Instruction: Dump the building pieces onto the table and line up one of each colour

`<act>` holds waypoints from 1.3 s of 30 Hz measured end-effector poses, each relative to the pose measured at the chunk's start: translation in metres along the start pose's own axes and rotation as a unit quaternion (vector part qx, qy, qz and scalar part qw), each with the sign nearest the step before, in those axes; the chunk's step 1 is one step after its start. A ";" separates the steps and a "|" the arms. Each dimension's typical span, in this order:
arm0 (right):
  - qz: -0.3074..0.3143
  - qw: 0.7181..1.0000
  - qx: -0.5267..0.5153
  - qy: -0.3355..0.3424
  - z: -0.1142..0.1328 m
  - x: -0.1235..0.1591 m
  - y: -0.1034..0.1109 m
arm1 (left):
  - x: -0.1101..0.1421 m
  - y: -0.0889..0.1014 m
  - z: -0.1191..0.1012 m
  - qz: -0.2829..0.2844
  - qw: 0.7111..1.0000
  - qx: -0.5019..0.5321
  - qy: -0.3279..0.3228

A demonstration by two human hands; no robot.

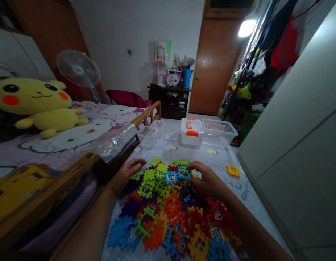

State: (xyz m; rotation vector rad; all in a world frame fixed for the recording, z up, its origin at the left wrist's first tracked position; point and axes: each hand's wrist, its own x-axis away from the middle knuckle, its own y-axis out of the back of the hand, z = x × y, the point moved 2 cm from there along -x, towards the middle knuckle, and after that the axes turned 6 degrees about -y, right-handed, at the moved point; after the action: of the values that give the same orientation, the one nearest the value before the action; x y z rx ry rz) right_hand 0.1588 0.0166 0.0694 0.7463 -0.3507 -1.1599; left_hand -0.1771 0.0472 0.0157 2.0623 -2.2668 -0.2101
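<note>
A heap of interlocking plastic waffle-shaped building tiles (168, 214) in blue, green, orange, red, purple and yellow covers the near part of a marble-patterned table (219, 161). My left hand (128, 174) lies at the heap's upper left edge, fingers extended and touching a green tile (135, 175). My right hand (207, 180) is curved over the far right of the heap, its fingertips on the tiles beside a blue window tile (184, 173). Off to the right, a single yellow tile (232, 170) lies apart on the table.
Beyond the heap stand a white case with orange latches (191, 132), a clear plastic bin (219, 132) and a smaller clear box (147, 137). A bed with a wooden rail (146, 114) runs along the left, holding a yellow plush toy (34, 99). A white cabinet (290, 145) stands right.
</note>
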 end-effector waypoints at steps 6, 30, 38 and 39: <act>0.054 0.997 0.022 0.055 0.023 -0.021 -0.026 | 0.000 -0.005 0.006 -0.013 0.996 0.091 0.010; 0.121 0.984 0.124 0.045 0.031 -0.038 -0.043 | 0.000 -0.004 0.010 0.000 0.995 0.094 0.028; 0.104 0.987 0.119 0.038 0.037 -0.037 -0.031 | 0.001 -0.003 0.010 0.004 0.994 0.107 0.033; 0.083 0.990 0.114 0.030 0.032 -0.037 -0.022 | 0.001 -0.002 0.009 0.005 0.994 0.102 0.032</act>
State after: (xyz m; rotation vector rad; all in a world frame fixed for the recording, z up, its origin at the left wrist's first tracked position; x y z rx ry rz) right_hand 0.1101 0.0347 0.0814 0.9314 -0.4908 -0.9471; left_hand -0.1764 0.0461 0.0060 2.1151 -2.3465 0.0913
